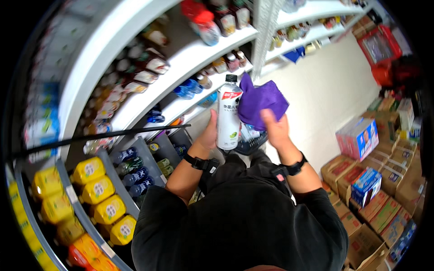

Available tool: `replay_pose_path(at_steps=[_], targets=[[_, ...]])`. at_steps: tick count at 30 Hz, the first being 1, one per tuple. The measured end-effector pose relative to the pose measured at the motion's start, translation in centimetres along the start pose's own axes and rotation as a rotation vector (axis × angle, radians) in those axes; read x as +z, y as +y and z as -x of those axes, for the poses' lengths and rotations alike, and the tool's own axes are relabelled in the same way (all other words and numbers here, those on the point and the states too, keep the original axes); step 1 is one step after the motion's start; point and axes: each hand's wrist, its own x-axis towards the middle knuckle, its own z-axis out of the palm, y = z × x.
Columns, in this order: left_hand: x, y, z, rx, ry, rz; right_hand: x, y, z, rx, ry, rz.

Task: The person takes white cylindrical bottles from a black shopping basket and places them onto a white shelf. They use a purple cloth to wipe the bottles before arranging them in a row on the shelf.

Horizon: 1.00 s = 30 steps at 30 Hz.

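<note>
Upright in my left hand (208,134) is a white-labelled plastic drink bottle (229,117) with a black cap and a red band near its top. The label bears writing and a green lime picture. My thumb lies along the bottle's left side, and the other fingers are hidden behind it. A purple cloth (261,101) hangs from my right hand (276,130), pinched under the thumb. The cloth is just right of the bottle, close to its label. Below both hands, a dark basket (249,146) with some packages in it is partly covered by the cloth and bottle.
White shelves (190,64) with bottled drinks curve along the left and top. A grey rack (113,176) holds yellow bottles (103,189) at lower left. A black bar (112,135) crosses before it. Stacked cardboard cartons (379,169) line the right, beside the pale floor (305,101).
</note>
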Motion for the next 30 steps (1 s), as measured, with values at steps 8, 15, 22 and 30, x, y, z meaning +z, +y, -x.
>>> replay_pose_path(at_steps=[8,15,22,30], targets=[[9.3,11.6,11.8,0.492,0.072,0.013,18.0,-10.3,-0.2,-1.054,-0.411,0.694],[10.9,14.5,17.9,1.150,0.214,-0.157,19.8,-6.0,2.7,-0.281,-0.559,-0.104],[13.9,11.7,21.7,1.189,0.511,-0.761,22.2,-8.4,5.4,0.335,-0.704,-0.574],[15.2,15.4,22.3,1.343,0.068,-0.727,19.8,-10.6,5.1,0.236,-0.670,-0.109]])
